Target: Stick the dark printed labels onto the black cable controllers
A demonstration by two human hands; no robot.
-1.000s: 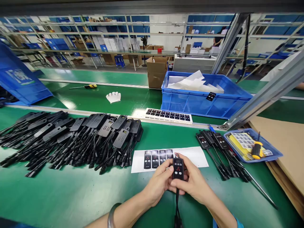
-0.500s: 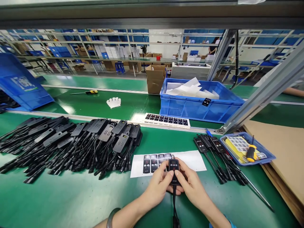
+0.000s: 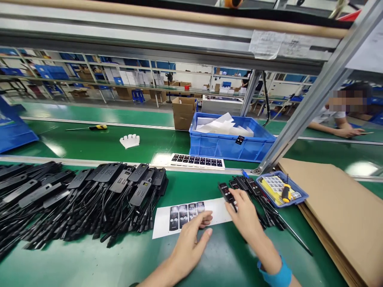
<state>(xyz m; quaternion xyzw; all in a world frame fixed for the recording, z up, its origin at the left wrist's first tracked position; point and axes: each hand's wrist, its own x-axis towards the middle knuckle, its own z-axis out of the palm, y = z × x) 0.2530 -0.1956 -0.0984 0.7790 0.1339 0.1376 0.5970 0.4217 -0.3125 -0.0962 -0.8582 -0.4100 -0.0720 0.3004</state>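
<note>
A black controller [image 3: 224, 189] with buttons and a label on its face is in my right hand [image 3: 245, 213], at the right end of a white label sheet [image 3: 218, 210]. My fingers cover its lower part, and its cable is hidden. My left hand [image 3: 190, 239] is open and empty, fingers apart, over the sheet's lower edge. Several dark labels show on the sheet's left half. Beside my right hand lie several labelled controllers [image 3: 253, 186] with cables. On the left is a large pile of similar black controllers [image 3: 109, 175], their plain faces up.
A blue tray [image 3: 301, 202] with a yellow-handled tool stands right, near a long metal rod [image 3: 296, 236] and cardboard sheets [image 3: 338, 199]. Behind are a blue bin [image 3: 215, 147], a label strip [image 3: 197, 160], a white glove [image 3: 130, 141] and a screwdriver [image 3: 97, 127]. A person sits far right.
My right hand has carried the controller from the middle to the right, beside the labelled ones. My left hand has let go of it and opened. The view has shifted right.
</note>
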